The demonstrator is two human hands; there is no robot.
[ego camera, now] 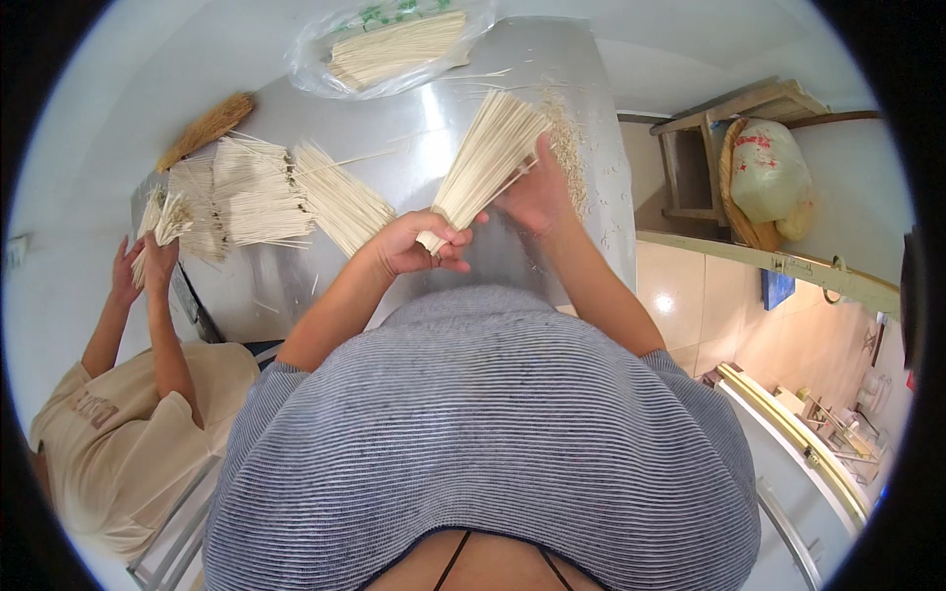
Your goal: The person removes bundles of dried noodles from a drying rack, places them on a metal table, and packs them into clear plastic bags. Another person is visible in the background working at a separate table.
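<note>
My left hand (425, 242) grips the narrow lower end of a fanned bundle of thin pale sticks or dried noodle strands (484, 159). The bundle spreads wider towards its upper right end. My right hand (538, 188) is at that wide end's right side, thumb pointing up; its fingers are partly hidden behind the bundle, and whether they grip it cannot be told. Left of my left hand, a loose pile of the same strands (344, 196) lies slanted on the metal table (295, 111). Short broken bits (567, 151) are scattered beside my right hand.
More strand piles (259, 192) and a straw brush (207, 129) lie at the left. A clear plastic bag (310, 70) of strands is at the back. A co-worker (148, 421) at the left holds a small bundle. A wooden stand (691, 162) and a filled plastic bag (768, 173) are at the right.
</note>
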